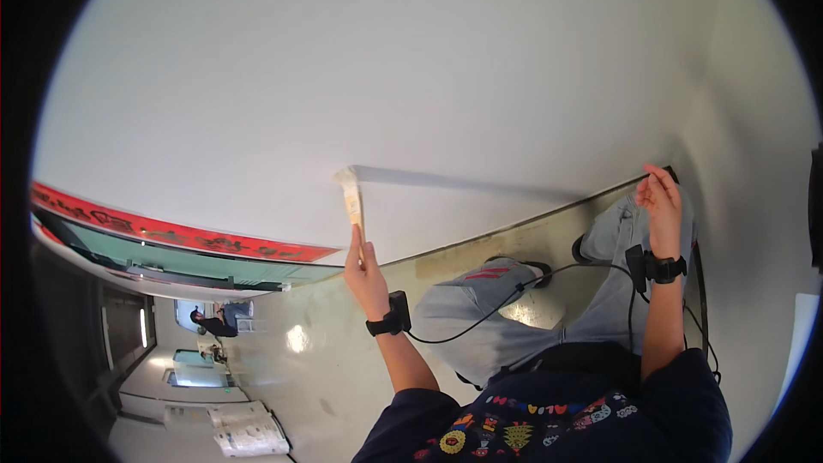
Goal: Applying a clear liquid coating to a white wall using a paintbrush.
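Observation:
A flat paintbrush (352, 196) with a pale handle and light bristles is in my left hand (366, 270), its bristle end against or very near the white wall (450, 90). A long shadow runs from the brush across the wall. My right hand (660, 196) holds nothing; its fingers are loosely curled and partly apart, above my right knee, near the wall's lower edge. Both wrists wear black straps with small boxes, joined to a black cable (476, 328).
A red banner with dark writing (212, 238) borders a greenish doorway or window on the left. Beyond it, a person in dark clothing (218, 321) sits far off. Papers (247, 431) hang at lower left. A second wall (752, 218) stands at the right, over a shiny floor (321, 360).

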Tool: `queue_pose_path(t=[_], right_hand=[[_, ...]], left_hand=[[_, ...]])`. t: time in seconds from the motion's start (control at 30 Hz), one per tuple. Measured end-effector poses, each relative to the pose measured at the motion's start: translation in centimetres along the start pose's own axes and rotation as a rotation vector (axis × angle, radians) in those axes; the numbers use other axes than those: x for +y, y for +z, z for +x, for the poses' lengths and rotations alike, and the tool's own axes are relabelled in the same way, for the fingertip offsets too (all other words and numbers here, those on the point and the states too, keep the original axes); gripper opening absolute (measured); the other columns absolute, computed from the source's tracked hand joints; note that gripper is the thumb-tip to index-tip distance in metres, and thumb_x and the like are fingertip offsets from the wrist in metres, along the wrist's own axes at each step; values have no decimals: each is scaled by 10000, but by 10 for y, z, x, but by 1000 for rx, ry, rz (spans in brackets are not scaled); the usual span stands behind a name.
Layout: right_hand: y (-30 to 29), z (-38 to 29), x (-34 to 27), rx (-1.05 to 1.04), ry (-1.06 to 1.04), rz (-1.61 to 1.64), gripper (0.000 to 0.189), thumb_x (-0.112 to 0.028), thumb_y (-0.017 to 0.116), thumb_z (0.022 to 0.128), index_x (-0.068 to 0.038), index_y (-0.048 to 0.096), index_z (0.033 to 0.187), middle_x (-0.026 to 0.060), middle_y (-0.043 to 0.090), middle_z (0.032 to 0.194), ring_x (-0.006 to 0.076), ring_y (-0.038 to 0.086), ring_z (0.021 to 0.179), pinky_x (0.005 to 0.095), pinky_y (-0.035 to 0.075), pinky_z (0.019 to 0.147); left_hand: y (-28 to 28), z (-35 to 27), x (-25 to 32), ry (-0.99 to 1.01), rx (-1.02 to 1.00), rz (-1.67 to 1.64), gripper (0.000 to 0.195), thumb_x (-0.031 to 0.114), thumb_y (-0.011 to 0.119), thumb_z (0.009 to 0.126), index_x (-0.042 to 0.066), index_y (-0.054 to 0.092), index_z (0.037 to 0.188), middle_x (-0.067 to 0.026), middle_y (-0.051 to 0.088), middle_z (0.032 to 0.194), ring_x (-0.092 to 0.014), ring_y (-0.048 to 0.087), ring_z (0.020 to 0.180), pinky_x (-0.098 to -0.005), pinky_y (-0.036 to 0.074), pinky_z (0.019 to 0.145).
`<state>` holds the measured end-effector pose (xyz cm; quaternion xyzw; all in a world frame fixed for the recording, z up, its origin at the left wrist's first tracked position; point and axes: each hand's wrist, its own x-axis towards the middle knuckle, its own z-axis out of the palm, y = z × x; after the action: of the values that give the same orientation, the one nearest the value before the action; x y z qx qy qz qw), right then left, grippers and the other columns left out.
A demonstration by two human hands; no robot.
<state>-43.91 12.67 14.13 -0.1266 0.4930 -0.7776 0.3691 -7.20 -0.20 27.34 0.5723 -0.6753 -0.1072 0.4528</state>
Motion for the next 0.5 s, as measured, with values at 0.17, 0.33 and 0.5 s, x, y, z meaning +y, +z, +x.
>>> queue_pose_path(t=[0.17,0.33,0.5], right_hand=[[11,9,-25,-76,-112,-109,199,-136,433,856,-22,522,992,1,494,659,69,444,592,194,351,551],[-4,-4,-49,-198,-139,-318,170,-121,440,845,-26,530,952,-8,485,654,64,437,581,190,351,534],[-5,-41,-93,-198,-146,-446,160,-126,454,844,-33,523,954,-5,495,648,54,461,590,185,376,525]], left_hand=[[-14,8,-22,23,-26,59,344,59,480,815,91,482,1158,-35,552,751,-93,313,558,-231,309,505],[-19,6,-18,-3,-53,34,331,47,489,803,96,510,1130,-58,471,654,-140,398,565,-262,356,544],[-25,3,-23,14,-19,47,323,54,510,791,106,525,1110,-79,435,602,-175,410,544,-275,361,525]])
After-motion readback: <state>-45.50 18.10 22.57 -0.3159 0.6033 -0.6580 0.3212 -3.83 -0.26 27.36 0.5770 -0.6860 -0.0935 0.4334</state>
